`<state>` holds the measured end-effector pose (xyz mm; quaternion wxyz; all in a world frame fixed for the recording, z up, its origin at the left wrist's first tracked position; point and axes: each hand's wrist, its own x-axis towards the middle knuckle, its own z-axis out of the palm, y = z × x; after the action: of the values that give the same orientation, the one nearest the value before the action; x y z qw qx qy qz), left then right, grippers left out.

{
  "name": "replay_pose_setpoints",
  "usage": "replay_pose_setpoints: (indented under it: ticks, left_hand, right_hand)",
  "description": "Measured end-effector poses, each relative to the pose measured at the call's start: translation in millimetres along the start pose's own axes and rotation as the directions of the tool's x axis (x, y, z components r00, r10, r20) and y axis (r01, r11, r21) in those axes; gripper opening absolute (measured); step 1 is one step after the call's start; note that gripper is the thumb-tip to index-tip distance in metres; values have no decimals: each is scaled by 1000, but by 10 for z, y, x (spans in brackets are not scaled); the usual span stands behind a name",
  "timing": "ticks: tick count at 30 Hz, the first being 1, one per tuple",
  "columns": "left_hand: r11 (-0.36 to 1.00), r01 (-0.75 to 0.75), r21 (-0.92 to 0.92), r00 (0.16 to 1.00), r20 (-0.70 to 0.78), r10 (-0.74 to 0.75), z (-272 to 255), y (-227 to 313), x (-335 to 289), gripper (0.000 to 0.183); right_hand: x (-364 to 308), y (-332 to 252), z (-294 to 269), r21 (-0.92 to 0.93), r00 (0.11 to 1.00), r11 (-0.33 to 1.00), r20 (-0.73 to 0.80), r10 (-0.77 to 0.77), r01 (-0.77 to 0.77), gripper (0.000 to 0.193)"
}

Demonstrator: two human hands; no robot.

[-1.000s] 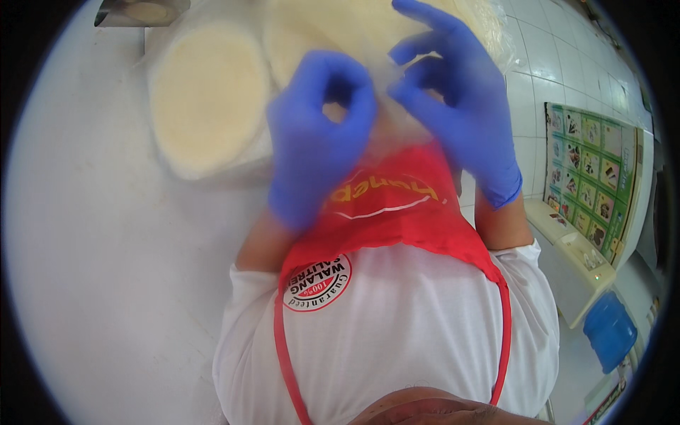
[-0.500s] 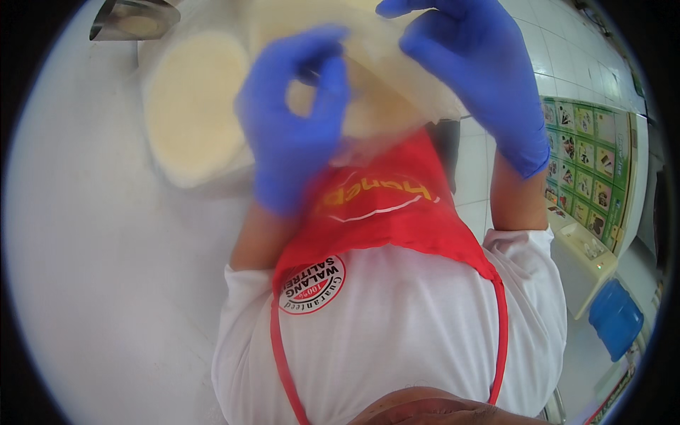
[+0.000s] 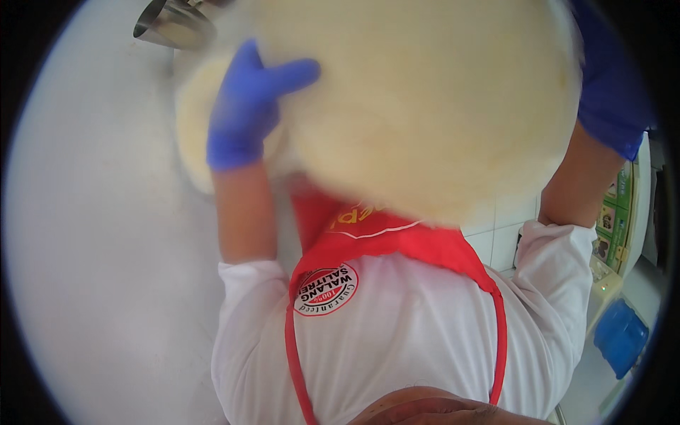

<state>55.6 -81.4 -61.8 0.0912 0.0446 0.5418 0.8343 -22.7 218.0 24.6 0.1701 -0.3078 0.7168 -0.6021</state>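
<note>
A large pale cream round sheet [image 3: 432, 92], blurred and soft-edged, is raised in front of me and covers the upper middle of the view. My right hand [image 3: 610, 78], in a blue glove, is at its right edge; its fingers are hidden behind the sheet, which it holds up. At the left edge is my blue-gloved left hand [image 3: 244, 117], thumb stretched over the sheet and a finger pointing away from me, spread apart. Below this hand a smaller pale round [image 3: 195, 142] rests on the whitish work surface, partly covered.
A shiny metal cup [image 3: 177, 27] lies tilted at the far left of the whitish work surface [image 3: 106, 248]. To the right are a white machine with a green picture panel [image 3: 610, 212], a blue container [image 3: 620, 336] and white floor tiles [image 3: 499, 219].
The large pale sheet has come up between my hands, where crinkled clear plastic was. My hands have parted, the right moving right and behind the sheet, and my left hand has spread.
</note>
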Motion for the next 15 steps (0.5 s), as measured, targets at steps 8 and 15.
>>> replay_pose_setpoints:
  ticks: [8, 15]
  left_hand:
    - [998, 47, -32, 953, -298, -55, -22, -375, 44, 51]
    - [975, 106, 193, 929, -368, -28, -33, -583, -221, 63]
  right_hand:
    - [145, 551, -423, -241, 957, 952, -264, 123, -189, 48]
    - [-9, 893, 39, -755, 907, 648, -197, -372, 101, 29]
